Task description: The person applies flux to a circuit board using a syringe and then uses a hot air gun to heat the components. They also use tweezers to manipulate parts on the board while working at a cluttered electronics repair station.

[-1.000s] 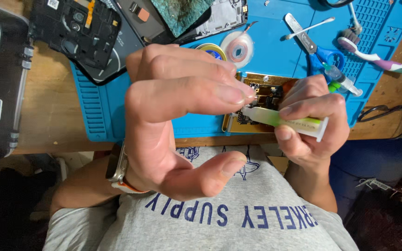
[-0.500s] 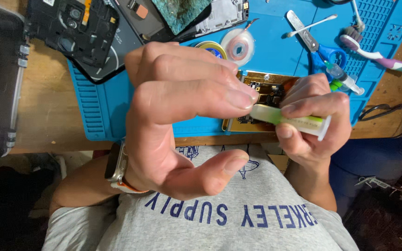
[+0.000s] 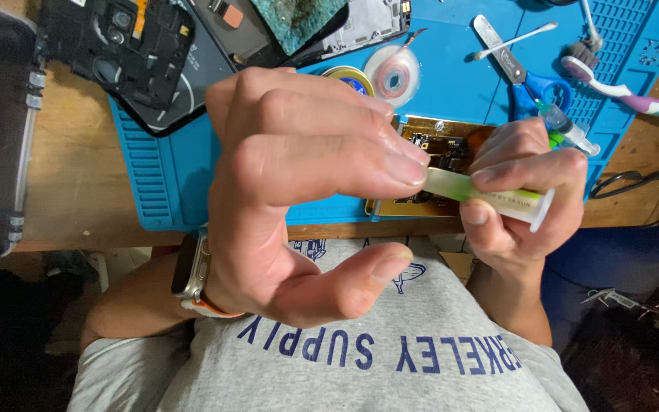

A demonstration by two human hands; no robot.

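Grips a pale green syringe (image 3: 490,197) close under the camera, right hand (image 3: 524,194) clamped round its barrel. Touches its nose with the curled fingertips of the left hand (image 3: 291,191), thumb spread wide below, nothing pinched. Risks, likely, a squeeze pushing paste onto those fingers, or a drip onto the circuit board (image 3: 440,152) beyond, on the blue mat (image 3: 451,69).
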